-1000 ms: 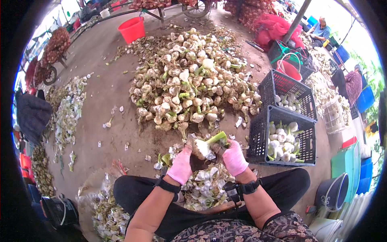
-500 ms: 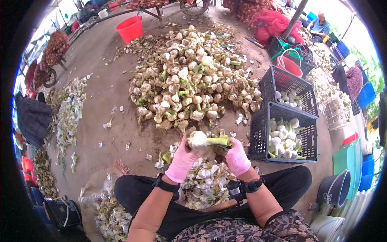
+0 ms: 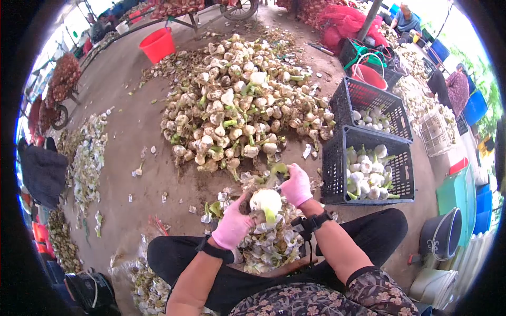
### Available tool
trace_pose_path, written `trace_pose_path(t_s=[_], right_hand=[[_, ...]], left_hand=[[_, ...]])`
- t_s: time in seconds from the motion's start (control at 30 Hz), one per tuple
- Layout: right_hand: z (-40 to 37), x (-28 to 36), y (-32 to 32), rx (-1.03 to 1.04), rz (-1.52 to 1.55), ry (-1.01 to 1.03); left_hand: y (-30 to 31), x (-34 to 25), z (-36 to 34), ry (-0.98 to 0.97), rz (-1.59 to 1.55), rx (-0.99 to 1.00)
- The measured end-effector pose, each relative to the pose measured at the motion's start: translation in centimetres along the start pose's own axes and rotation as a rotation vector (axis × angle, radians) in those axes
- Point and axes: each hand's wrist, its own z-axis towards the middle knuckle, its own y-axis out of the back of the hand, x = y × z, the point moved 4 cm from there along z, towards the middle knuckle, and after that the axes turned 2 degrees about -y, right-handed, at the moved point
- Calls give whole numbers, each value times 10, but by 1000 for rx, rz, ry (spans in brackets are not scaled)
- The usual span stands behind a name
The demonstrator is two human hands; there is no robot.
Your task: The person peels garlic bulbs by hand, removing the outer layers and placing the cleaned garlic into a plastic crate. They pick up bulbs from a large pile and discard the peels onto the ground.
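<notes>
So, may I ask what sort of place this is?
Most likely a garlic work yard: a large heap of bulbs lies on the floor, black crates hold whiter bulbs, and reddish sacks are piled up.

Green strip (image 3: 277,171) blurred at right hand (image 3: 297,185), twelve o'clock wheel (image 3: 239,10) cut off above, floral shirt (image 3: 319,300) cut off toward six o'clock

Well beyond the left hand (image 3: 233,225), off to its left, stands a bright red plastic bucket (image 3: 157,46); behind that hand, leftward, sits a black bucket (image 3: 90,289) with a pale handle. Far ahead and right of the right hand (image 3: 297,185) lies a crumpled heap of red mesh netting (image 3: 349,22). Well to that hand's right are a white lattice plastic crate (image 3: 435,136), a pale green plastic tub (image 3: 454,196) and a dark bucket (image 3: 438,234) with white lettering.
</notes>
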Motion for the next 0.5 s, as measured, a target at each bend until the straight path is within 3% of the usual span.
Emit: trace_pose_path(t_s=[0.03, 0.13, 0.23, 0.3, 0.33, 0.5], right_hand=[[1, -5, 1, 36, 22, -36], [-5, 6, 23, 192, 47, -34], [-10, 33, 51, 404, 775, -159], [-12, 65, 73, 485, 700, -129], [-14, 73, 74, 562, 623, -96], [-12, 81, 70, 431, 401, 27]], left_hand=[[-25, -21, -6, -27, 409, 13], [-24, -23, 2, -134, 361, 60], [-15, -21, 3, -129, 332, 27], [-15, -19, 4, -95, 277, 18], [-20, -23, 5, -106, 404, 7], [-20, -30, 7, -94, 615, -43]])
